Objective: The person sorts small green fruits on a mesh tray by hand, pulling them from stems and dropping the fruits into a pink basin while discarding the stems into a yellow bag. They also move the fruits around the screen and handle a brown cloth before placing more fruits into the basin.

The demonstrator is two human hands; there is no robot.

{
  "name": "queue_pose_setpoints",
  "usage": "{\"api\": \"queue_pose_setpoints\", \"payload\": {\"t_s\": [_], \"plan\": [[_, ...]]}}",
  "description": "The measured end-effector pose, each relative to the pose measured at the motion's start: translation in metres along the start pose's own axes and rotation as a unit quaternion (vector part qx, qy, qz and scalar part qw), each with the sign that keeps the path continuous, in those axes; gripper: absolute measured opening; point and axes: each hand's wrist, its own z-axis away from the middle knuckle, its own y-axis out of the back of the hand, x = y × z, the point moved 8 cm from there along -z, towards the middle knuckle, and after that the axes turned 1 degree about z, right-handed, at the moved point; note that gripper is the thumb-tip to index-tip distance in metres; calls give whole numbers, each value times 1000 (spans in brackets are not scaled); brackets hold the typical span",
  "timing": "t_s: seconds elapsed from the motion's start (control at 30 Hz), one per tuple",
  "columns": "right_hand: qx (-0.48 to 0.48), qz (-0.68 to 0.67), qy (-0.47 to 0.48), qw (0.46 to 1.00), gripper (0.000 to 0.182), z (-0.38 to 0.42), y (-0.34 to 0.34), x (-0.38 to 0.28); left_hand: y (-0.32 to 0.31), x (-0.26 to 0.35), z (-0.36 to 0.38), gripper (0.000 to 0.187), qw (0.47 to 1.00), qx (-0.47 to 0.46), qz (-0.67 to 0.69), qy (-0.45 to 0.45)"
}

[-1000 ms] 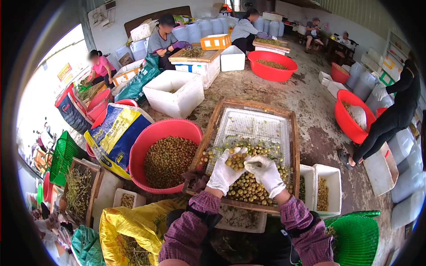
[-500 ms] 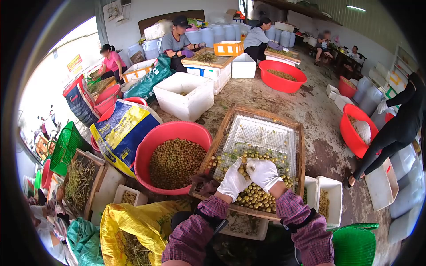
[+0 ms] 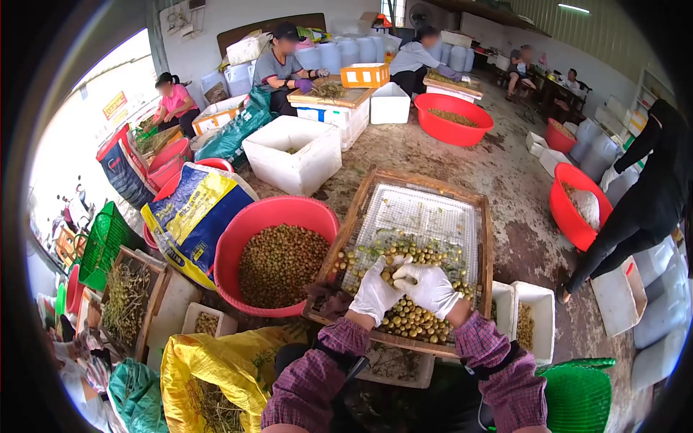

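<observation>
Both my hands wear white gloves and meet over a wood-framed mesh tray [image 3: 426, 211]. Small round yellow-green fruits [image 3: 415, 323] lie on its near half, mixed with green bits. My left hand [image 3: 377, 290] is bent over the fruits with its fingers drawn together; what it pinches is too small to name. Close beside it, my right hand [image 3: 427, 287] has its fingers curled inward, and its fingertips hide whatever they hold. Left of the tray stands a red tub [image 3: 278, 209] full of the same kind of fruits.
White foam boxes [image 3: 535, 292] stand right of the tray, a green basket [image 3: 577, 393] below them. A yellow sack [image 3: 209, 353] is at the lower left. A blue-yellow bag [image 3: 198, 213] lies beyond the tub. Several people work farther back; one person [image 3: 642, 195] bends at the right.
My hands have shifted slightly on the tray, with the fingertips a little farther apart. The person at the right leans further down. The whole view has moved slightly.
</observation>
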Motion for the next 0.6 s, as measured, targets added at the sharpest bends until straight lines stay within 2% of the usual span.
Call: {"api": "queue_pose_setpoints", "payload": {"t_s": [0.03, 0.13, 0.17, 0.27, 0.3, 0.33, 0.37, 0.4, 0.43, 0.47, 0.5, 0.53, 0.57, 0.6], "plan": [[26, 47, 39, 998, 17, 4, -1, -8, 2, 1, -1, 38, 1000, -6, -18, -12], [22, 167, 69, 983, 16, 3, -7, -15, 0, 1, 0, 38, 999, -20, -34, -23], [24, 173, 83, 981, 15, 1, -9, -18, 0, 0, -1, 38, 999, -17, -35, -20], [10, 231, 18, 973, 13, -7, -14, -13, 11, 2, -1, 38, 999, 27, -24, -6], [45, 192, 58, 979, 13, -9, -15, -10, 14, -5, -4, 38, 999, 42, -22, 16], [74, 194, 86, 974, 17, -10, -19, -4, 17, -8, -5, 34, 997, 46, -49, 24], [36, 210, 16, 977, 21, -12, -20, 1, 18, -8, -4, 31, 993, 29, -113, 15], [-7, 236, -16, 972, 24, -14, -26, 3, 12, -3, -3, 29, 968, -13, -249, -24], [-42, 216, -50, 974, 25, -13, -27, 5, -1, 5, 5, 29, 860, -62, -492, -119], [-77, 189, -78, 976, 26, -13, -31, 8, -22, 9, 19, 31, 658, -65, -716, -225], [-52, 156, -98, 981, 27, -15, -33, 18, -34, 7, 26, 35, 561, -66, -784, -258], [-28, 124, -111, 986, 28, -16, -38, 29, -37, 4, 29, 39, 556, -63, -792, -244], [2, 61, -117, 991, 28, -14, -37, 35, 0, 3, 1, 34, 824, -89, -547, -113], [30, -3, -118, 993, 27, -13, -36, 39, 29, -10, -21, 32, 970, -91, -224, 38]]}}
